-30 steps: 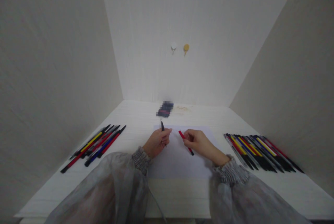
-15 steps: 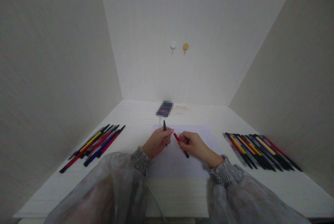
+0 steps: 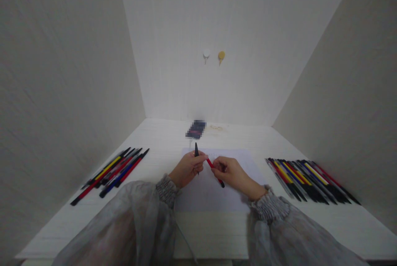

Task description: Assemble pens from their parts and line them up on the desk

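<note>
My left hand is closed around a black pen part that sticks up past the fingers. My right hand pinches a red pen whose dark end points down toward me. The red pen's upper end touches my left fingertips. Both hands hover over a white sheet of paper in the middle of the white table.
A row of coloured pens lies at the left, a larger row of pens at the right. A blurred dark object sits behind the paper. Two small wall hooks hang on the back wall. Walls close in on both sides.
My right hand has moved left with the red pen until its upper end meets my left fingers. The left hand has barely shifted.
</note>
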Demonstrator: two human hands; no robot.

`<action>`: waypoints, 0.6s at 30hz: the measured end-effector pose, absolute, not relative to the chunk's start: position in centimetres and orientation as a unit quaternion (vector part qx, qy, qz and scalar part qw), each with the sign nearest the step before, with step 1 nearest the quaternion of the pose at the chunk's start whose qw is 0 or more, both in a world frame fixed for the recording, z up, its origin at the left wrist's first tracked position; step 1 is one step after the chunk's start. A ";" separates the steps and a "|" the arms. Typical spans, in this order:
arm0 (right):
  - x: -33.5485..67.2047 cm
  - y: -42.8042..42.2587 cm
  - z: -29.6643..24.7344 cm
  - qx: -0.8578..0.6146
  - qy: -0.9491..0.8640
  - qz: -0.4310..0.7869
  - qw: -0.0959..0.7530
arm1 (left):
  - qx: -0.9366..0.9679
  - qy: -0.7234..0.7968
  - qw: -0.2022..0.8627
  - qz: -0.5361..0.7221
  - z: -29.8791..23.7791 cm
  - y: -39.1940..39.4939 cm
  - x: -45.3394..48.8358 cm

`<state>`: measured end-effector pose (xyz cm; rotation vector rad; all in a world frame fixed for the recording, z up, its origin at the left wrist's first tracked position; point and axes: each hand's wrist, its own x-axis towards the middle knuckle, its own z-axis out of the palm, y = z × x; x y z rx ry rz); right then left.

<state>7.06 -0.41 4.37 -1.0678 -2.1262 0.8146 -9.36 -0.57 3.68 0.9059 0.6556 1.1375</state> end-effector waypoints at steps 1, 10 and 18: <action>7.1 -0.4 4.4 -0.403 -0.804 0.310 0.308 | 0.406 0.296 0.699 0.509 3.7 -0.6 -9.4; 7.1 -0.4 4.5 -0.400 -0.807 0.309 0.304 | 0.392 0.289 0.704 0.516 3.9 -0.5 -9.5; 7.2 -0.3 4.4 -0.399 -0.810 0.301 0.307 | 0.366 0.265 0.709 0.541 4.0 -0.3 -9.6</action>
